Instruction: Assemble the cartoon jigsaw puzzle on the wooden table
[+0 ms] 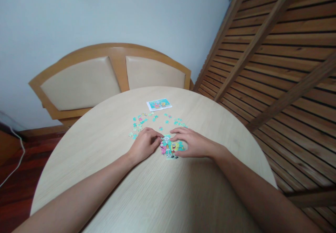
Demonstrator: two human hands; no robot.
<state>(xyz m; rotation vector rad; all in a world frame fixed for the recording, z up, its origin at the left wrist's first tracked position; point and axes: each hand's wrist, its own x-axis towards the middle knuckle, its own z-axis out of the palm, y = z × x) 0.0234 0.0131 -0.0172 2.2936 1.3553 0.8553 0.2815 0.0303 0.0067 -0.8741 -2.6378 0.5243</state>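
A partly assembled jigsaw puzzle (168,149) with cartoon figures, one yellow and one pink, lies flat on the table between my hands. At its upper left edge, my left hand (146,142) has thumb and index finger closed together on a small puzzle piece, mostly hidden by the fingertips. My right hand (193,142) arches over the puzzle's right side with fingers apart, its fingertips touching or just above the surface. Loose puzzle pieces (140,119), mostly teal with some pink, are scattered beyond my hands. More loose pieces (179,122) lie past my right fingers.
A picture card (159,104) with the cartoon figures lies behind the loose pieces on the round wooden table (105,135). A padded wooden headboard (118,68) stands behind, against the wall. Wooden slats (262,57) rise on the right. A white cable (19,156) hangs at left.
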